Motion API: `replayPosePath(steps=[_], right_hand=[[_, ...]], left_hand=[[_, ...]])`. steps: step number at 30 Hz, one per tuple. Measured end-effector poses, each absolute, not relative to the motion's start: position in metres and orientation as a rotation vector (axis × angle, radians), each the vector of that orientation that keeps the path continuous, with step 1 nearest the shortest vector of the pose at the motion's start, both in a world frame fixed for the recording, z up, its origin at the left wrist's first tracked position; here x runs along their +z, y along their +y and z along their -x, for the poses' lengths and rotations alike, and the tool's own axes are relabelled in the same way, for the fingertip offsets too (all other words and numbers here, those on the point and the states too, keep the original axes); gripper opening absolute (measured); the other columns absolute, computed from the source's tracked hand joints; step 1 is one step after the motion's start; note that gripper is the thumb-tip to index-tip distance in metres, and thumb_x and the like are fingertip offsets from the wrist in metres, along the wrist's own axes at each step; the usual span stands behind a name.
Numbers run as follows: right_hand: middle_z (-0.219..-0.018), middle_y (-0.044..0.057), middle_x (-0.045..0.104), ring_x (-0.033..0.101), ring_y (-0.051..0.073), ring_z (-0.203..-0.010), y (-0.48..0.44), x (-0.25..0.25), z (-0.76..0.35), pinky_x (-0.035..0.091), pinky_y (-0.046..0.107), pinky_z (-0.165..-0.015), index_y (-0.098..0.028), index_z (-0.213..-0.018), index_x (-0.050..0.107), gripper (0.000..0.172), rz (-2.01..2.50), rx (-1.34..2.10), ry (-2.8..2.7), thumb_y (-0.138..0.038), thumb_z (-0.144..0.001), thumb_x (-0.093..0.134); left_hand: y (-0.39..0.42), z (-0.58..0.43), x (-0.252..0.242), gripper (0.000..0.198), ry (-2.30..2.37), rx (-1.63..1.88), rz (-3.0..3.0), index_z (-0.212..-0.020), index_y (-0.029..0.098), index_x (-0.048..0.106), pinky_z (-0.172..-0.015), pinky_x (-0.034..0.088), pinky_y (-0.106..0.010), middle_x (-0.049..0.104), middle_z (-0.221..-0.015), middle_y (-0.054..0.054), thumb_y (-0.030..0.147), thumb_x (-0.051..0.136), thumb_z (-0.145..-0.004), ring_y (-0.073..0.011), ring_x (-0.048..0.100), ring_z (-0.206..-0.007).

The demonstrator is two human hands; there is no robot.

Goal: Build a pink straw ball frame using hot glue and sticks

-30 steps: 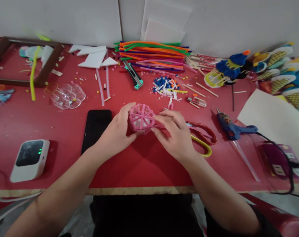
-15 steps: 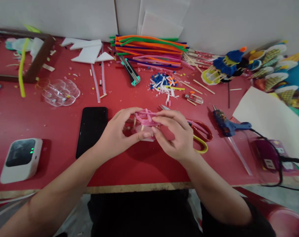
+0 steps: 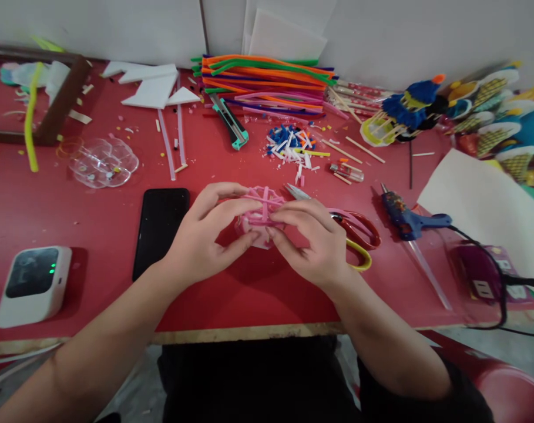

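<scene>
Nearest, just past the front edge of the red tabletop point(image 3: 258, 294): left hand point(image 3: 205, 235) and right hand point(image 3: 317, 244), brought together at the middle. Between them, low over the surface, a pink straw lattice point(image 3: 261, 214); impossible to tell whether touching the tabletop beneath. Pinched from both ends: left fingers point(image 3: 225, 192) curled over its top with the thumb below, right fingers point(image 3: 293, 210) pressed on the opposite rim, thumb underneath. Long axis lying left to right, from one hand to the other; flat face turned up and away, so seen almost edge-on.

Just left of the left hand, lying flat: a black phone point(image 3: 160, 229). Further left, near the front edge: a white device point(image 3: 31, 285) with a green light. Just behind the right hand, partly hidden by it: scissors point(image 3: 359, 235) with red and yellow handles, tips pointing up-left past the lattice. Right of those, a blue glue gun point(image 3: 405, 217).

Further back: a clear plastic tray point(image 3: 101, 163) at left, a heap of cut straw bits point(image 3: 291, 144) in the middle, a teal utility knife point(image 3: 231, 126) beside it. By the wall: a bundle of long coloured straws point(image 3: 267, 82) and white foam pieces point(image 3: 152, 88).
</scene>
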State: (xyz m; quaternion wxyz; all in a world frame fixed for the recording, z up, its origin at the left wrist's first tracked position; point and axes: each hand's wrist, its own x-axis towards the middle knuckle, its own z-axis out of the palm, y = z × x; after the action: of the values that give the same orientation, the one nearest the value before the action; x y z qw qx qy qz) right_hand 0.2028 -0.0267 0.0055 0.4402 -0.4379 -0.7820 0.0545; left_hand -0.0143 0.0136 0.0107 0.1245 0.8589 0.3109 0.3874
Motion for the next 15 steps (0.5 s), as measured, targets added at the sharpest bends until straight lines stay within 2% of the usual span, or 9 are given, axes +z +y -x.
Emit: replayPosePath(steps=[2,4,11,15], right_hand=[[-0.101,0.005,0.076,0.073,0.022,-0.094,-0.0260,0.0045,-0.2035,0.060,0.040,-0.085,-0.025,-0.107,0.070,0.016,1.095,0.122,-1.952,-0.019,-0.094,0.063],[-0.101,0.005,0.076,0.072,0.022,-0.094,-0.0256,0.0037,-0.2038,0.060,0.040,-0.085,-0.025,-0.108,0.070,0.016,1.094,0.111,-1.953,-0.019,-0.094,0.064],[-0.098,0.003,0.076,0.072,0.020,-0.091,-0.0269,0.0066,-0.2035,0.058,0.039,-0.083,-0.025,-0.106,0.070,0.015,1.081,0.105,-1.950,-0.018,-0.094,0.064],[-0.097,0.003,0.075,0.071,0.020,-0.091,-0.0271,0.0062,-0.2039,0.058,0.038,-0.083,-0.026,-0.107,0.071,0.016,1.085,0.113,-1.953,-0.018,-0.094,0.064]], left_hand=[[0.0129,0.0142,0.0106,0.023,0.945,1.126,-2.513,-0.114,0.025,0.067,-0.097,0.056,-0.042,0.070,-0.122,-0.010,0.026,0.070,-0.091,-0.0247,0.068,-0.114],[0.0120,0.0141,0.0106,0.018,0.996,1.109,-2.486,-0.108,0.027,0.069,-0.095,0.057,-0.043,0.073,-0.120,-0.008,0.022,0.068,-0.090,-0.0247,0.070,-0.110],[0.0109,0.0127,0.0120,0.016,0.935,1.151,-2.483,-0.104,0.028,0.070,-0.093,0.058,-0.042,0.077,-0.111,-0.005,0.021,0.069,-0.091,-0.0231,0.073,-0.104],[0.0129,0.0140,0.0130,0.013,0.951,1.100,-2.466,-0.104,0.031,0.071,-0.095,0.057,-0.046,0.078,-0.110,-0.004,0.025,0.067,-0.093,-0.0247,0.073,-0.104]])
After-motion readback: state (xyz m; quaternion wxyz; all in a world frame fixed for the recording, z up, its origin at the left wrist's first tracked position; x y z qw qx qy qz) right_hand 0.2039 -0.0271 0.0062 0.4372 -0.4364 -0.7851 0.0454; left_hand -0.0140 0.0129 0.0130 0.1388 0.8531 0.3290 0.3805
